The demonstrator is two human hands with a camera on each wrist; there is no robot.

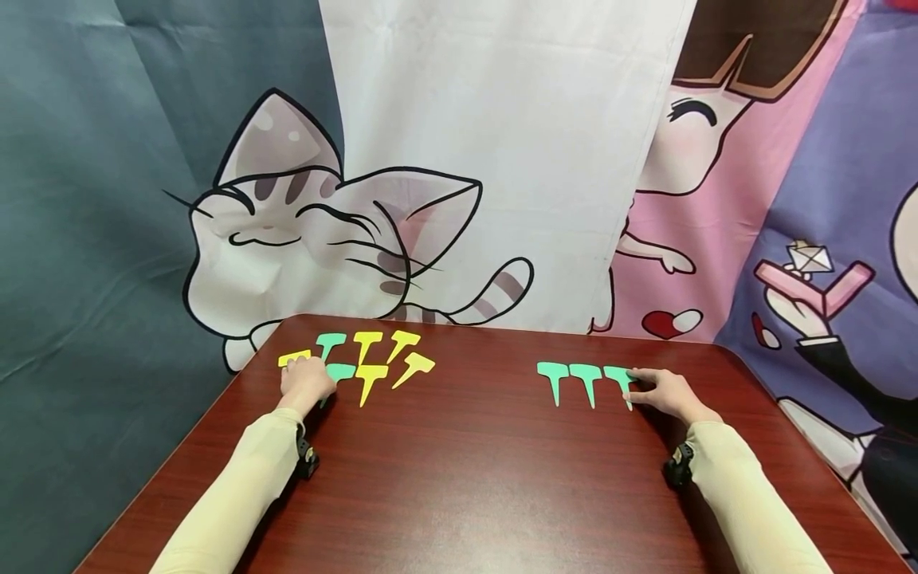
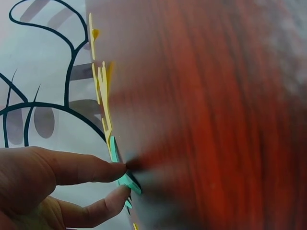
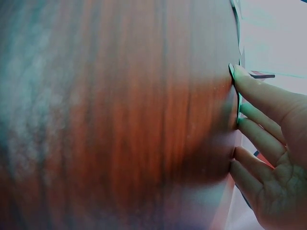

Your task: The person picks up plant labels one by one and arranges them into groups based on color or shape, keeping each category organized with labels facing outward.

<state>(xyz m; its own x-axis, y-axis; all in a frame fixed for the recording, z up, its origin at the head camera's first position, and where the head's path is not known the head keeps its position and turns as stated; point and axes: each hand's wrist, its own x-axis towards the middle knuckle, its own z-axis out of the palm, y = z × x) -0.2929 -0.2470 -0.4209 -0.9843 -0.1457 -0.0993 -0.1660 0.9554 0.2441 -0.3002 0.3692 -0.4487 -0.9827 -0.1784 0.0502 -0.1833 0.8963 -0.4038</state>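
In the head view my left hand is over the left group of T-shaped plant labels, at a green plant label. The left wrist view has the thumb and a finger on either side of that green label, pinching it close to the tabletop. A yellow label lies partly behind the hand. My right hand rests at the rightmost green label of a row. Its thumb touches the stem and its extended fingers touch the wide end; the label lies flat.
Two more green labels lie left of the right hand. Around the left hand are another green label and several yellow labels. The brown table ends at a printed cloth backdrop.
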